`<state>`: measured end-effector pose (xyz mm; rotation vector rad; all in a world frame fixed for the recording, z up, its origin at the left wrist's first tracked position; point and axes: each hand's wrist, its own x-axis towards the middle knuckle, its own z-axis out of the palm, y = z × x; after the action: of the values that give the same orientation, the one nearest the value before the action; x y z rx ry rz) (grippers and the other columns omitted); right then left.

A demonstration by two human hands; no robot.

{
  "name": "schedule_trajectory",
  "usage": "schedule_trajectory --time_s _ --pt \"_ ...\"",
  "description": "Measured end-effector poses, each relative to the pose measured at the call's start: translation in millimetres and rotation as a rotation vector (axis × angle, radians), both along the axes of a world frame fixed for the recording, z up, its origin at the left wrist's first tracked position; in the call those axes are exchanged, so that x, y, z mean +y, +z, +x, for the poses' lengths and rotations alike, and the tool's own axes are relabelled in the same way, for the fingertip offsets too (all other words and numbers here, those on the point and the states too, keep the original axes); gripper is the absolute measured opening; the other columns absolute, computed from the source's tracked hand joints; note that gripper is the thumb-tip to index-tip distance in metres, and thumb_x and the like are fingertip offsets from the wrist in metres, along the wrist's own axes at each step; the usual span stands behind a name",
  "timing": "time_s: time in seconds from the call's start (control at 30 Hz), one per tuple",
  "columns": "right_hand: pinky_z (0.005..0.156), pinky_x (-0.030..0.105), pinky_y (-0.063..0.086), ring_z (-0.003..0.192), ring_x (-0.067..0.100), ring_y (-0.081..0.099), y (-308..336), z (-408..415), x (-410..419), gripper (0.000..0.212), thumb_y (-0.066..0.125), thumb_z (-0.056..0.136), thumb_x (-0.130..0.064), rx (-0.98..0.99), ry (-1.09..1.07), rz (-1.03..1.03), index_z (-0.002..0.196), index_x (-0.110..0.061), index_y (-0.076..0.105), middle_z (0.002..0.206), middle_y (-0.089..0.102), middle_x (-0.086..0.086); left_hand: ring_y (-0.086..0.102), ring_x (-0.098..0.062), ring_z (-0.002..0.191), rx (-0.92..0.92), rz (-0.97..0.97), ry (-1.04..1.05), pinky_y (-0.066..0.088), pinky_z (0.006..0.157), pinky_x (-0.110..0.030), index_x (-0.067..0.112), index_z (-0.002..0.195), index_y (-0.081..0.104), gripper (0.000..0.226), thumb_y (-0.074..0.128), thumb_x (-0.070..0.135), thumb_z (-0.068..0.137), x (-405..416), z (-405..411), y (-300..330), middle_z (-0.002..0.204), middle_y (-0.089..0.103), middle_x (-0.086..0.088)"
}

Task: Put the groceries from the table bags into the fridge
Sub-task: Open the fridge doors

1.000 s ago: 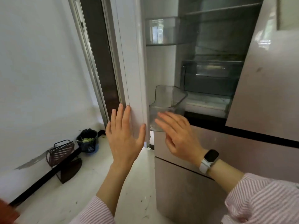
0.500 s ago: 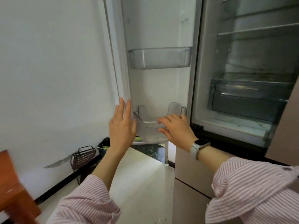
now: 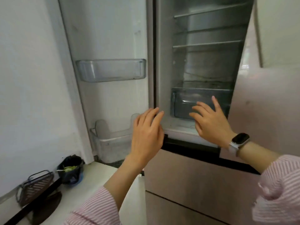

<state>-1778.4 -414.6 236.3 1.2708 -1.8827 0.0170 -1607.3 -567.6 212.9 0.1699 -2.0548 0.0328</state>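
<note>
The fridge (image 3: 191, 169) stands in front of me with its left door (image 3: 103, 38) swung wide open. Glass shelves (image 3: 206, 44) and a clear crisper drawer (image 3: 183, 101) show inside, all bare. The door carries an upper bin (image 3: 112, 70) and a lower bin (image 3: 113, 142), both holding nothing. My left hand (image 3: 146, 135) hovers with relaxed fingers at the lower left corner of the opening. My right hand (image 3: 211, 120), with a watch on the wrist, is spread in front of the crisper drawer. Neither hand holds anything. No bags or groceries are in view.
The fridge's right door (image 3: 267, 103) stays closed. Pink drawer fronts (image 3: 186, 205) lie below the opening. On the floor at left sit a small black bin (image 3: 71, 169) with green scraps and a dark wire rack (image 3: 37, 182) against the white wall (image 3: 32, 78).
The left door has swung fully open. Both hands have left the door edge and lower bin and moved right, in front of the fridge interior.
</note>
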Motion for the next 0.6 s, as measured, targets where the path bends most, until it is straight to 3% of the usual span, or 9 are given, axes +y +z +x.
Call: schedule_trajectory --time_s 0.07,0.13,0.23,0.3,0.47,0.53,0.6 --pt "0.106 0.064 0.009 0.121 0.035 0.050 16 -29 36 0.037 0.070 0.068 -0.019 0.087 -0.238 0.153 0.102 -0.005 0.067 0.119 0.061 0.020 0.053 -0.026 0.115 -0.047 0.030 -0.076 0.043 0.093 -0.040 0.006 0.119 0.057 0.038 0.052 0.006 0.081 16 -32 4 0.123 0.059 -0.012" --pt "0.105 0.064 0.009 0.123 0.035 0.049 26 -44 62 0.027 0.067 0.073 -0.022 0.177 -0.381 0.227 0.095 -0.005 0.069 0.119 0.062 0.019 0.054 -0.027 0.115 -0.083 0.079 -0.143 0.044 0.092 -0.041 0.006 0.121 0.055 0.042 0.057 0.005 0.079 31 -61 8 0.124 0.058 -0.012" --pt "0.104 0.065 0.023 0.120 0.032 0.051 31 -38 65 0.026 0.065 0.074 -0.031 0.204 -0.480 0.331 0.089 -0.011 0.071 0.109 0.066 0.015 0.051 -0.026 0.119 -0.134 0.132 -0.207 0.045 0.093 -0.043 0.007 0.126 0.051 0.045 0.058 0.008 0.082 44 -86 7 0.129 0.054 -0.012" --pt "0.105 0.066 0.022 0.124 0.032 0.047 31 -33 64 0.034 0.064 0.075 -0.037 0.241 -0.511 0.396 0.100 -0.014 0.069 0.116 0.063 0.014 0.047 -0.025 0.124 -0.139 0.186 -0.276 0.040 0.100 -0.038 0.007 0.131 0.047 0.047 0.057 0.010 0.086 50 -95 4 0.134 0.049 -0.011" --pt "0.102 0.067 0.026 0.121 0.033 0.049 28 -16 83 0.036 0.059 0.077 -0.036 0.349 -0.409 0.328 0.101 -0.011 0.069 0.115 0.063 0.016 0.042 -0.007 0.120 -0.052 0.262 -0.430 0.035 0.104 -0.023 0.008 0.129 0.049 0.042 0.052 0.014 0.088 57 -96 -10 0.132 0.051 -0.006" --pt "0.104 0.066 0.024 0.122 0.032 0.049 20 -4 100 0.034 0.050 0.082 -0.033 0.346 -0.293 0.230 0.100 -0.011 0.068 0.115 0.064 0.015 0.035 0.000 0.121 -0.048 0.291 -0.488 0.024 0.104 -0.010 0.011 0.132 0.045 0.046 0.043 0.028 0.090 65 -94 -9 0.134 0.048 -0.004" --pt "0.108 0.063 0.021 0.123 0.028 0.046 13 9 121 0.030 0.046 0.085 -0.029 0.308 -0.156 0.066 0.095 -0.012 0.069 0.114 0.065 0.012 0.029 0.002 0.127 -0.075 0.281 -0.579 0.018 0.104 -0.007 0.016 0.138 0.037 0.054 0.038 0.037 0.089 80 -95 -3 0.141 0.040 -0.001"
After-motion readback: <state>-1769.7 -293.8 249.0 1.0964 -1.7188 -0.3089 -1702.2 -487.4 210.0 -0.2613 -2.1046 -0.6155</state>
